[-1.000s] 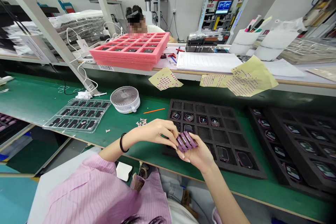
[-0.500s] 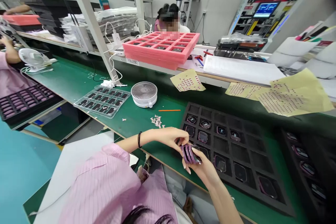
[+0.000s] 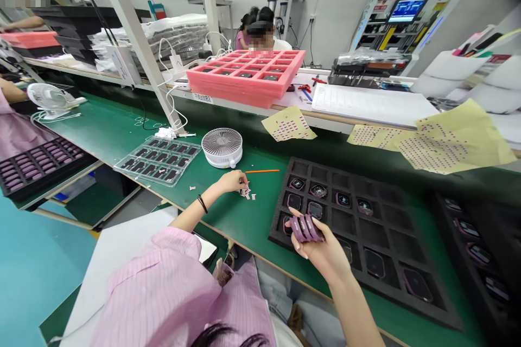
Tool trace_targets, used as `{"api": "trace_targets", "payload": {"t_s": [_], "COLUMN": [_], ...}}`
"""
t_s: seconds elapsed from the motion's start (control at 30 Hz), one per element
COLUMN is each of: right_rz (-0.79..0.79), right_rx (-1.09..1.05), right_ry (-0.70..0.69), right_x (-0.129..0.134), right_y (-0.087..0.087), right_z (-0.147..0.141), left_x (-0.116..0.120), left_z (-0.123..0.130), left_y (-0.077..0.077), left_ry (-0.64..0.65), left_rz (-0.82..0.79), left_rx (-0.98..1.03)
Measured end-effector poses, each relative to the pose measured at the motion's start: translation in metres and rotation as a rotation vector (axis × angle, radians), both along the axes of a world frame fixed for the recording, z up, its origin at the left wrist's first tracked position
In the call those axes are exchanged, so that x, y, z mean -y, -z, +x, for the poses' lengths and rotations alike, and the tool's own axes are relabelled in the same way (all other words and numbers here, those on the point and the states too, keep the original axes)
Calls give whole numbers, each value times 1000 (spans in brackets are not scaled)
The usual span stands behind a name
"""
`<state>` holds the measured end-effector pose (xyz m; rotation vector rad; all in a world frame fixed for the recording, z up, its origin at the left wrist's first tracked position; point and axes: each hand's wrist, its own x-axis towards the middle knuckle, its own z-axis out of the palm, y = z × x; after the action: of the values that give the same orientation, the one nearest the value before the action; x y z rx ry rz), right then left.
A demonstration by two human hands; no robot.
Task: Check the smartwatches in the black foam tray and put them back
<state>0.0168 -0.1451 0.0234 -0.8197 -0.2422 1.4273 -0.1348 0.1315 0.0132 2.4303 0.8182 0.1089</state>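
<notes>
My right hand (image 3: 321,244) is shut on several purple flat pieces (image 3: 307,228), fanned side by side, just above the black foam tray (image 3: 358,282). That tray's cells hold small dark square watch-like parts (image 3: 315,210) in its upper left area. My left hand (image 3: 230,181) lies on the green bench mat (image 3: 260,217), its fingertips at a small pile of pale pink scraps (image 3: 246,192). I cannot tell whether those fingers hold a scrap. A black band circles my left wrist.
A white desk fan (image 3: 222,147) and a clear tray of dark parts (image 3: 158,160) stand left of my left hand. An orange stick (image 3: 262,171) lies nearby. Beyond the shelf edge are a pink foam tray (image 3: 246,77) and a seated co-worker (image 3: 260,38). Another black tray (image 3: 468,244) sits right.
My left hand has left the purple pieces and moved left to the scrap pile. My right hand still holds the pieces. The view has swung left since the oldest frame.
</notes>
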Motion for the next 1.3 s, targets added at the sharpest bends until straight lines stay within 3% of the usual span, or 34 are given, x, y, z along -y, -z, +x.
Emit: {"api": "trace_targets", "payload": {"t_s": [0.13,0.27,0.33,0.47,0.57,0.67,0.77,1.0,1.17,1.3], "right_rz": [-7,3,34,155,230,245,216,165,122,136], "right_rx": [-25,-57,-56,26,134,254,399,581,682,642], "right_ry": [-9,80,205,479,615,698,779,888,911,916], "right_x": [-2,-8,-14,-26,-31,-32,-31,-28,-25,-22], "right_y": [-4,-10,-13,-20,-23,-22,-17,-8,-4,-6], "right_z": [-2,-7,-12,-25,-33,-39,-41,-42,-41,-39], "left_x": [-3,9,32,104,152,176,183,191,198,207], "left_z": [2,7,14,34,51,66,73,76,77,73], "left_y": [0,-18,-33,-53,-54,-47,-43,-40,-39,-35], "left_ry": [-11,-55,-88,-97,-157,-231,-269,-319,-266,-159], "left_rz": [-58,-73,-118,-312,-455,-645,-685,-514,-467,-498], "left_rx": [-9,73,257,762,1007,1096,1094,1079,1043,1048]}}
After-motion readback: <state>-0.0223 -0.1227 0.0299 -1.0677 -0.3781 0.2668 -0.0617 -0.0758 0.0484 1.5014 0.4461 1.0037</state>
